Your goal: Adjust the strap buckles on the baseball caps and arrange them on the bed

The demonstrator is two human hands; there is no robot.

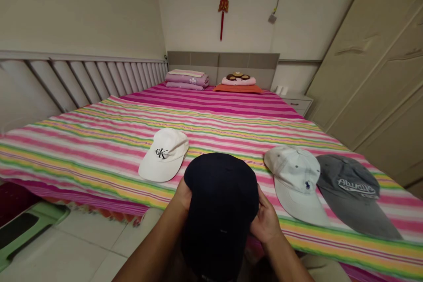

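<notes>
A dark navy baseball cap (pixel 221 207) is held up in front of me at the bed's near edge, its brim pointing down toward me. My left hand (pixel 183 194) grips its left side, the fingers mostly hidden behind the cap. On the opposite side my right hand (pixel 265 219) is closed on the cap's edge, some fingers tucked underneath. A white cap with black letters (pixel 165 154) lies on the bed to the left. To the right rest a pale grey cap with a small dark emblem (pixel 295 180) and a dark grey cap with white lettering (pixel 353 189), side by side and touching.
The bed has a striped sheet (pixel 109 145). Folded purple bedding (pixel 187 80) and a pink-and-orange stack (pixel 238 83) lie by the headboard (pixel 198 61). A white railing (pixel 89 77) runs along the left. A green stool (pixel 49 213) stands on the tiled floor; a wardrobe (pixel 373 70) is at right.
</notes>
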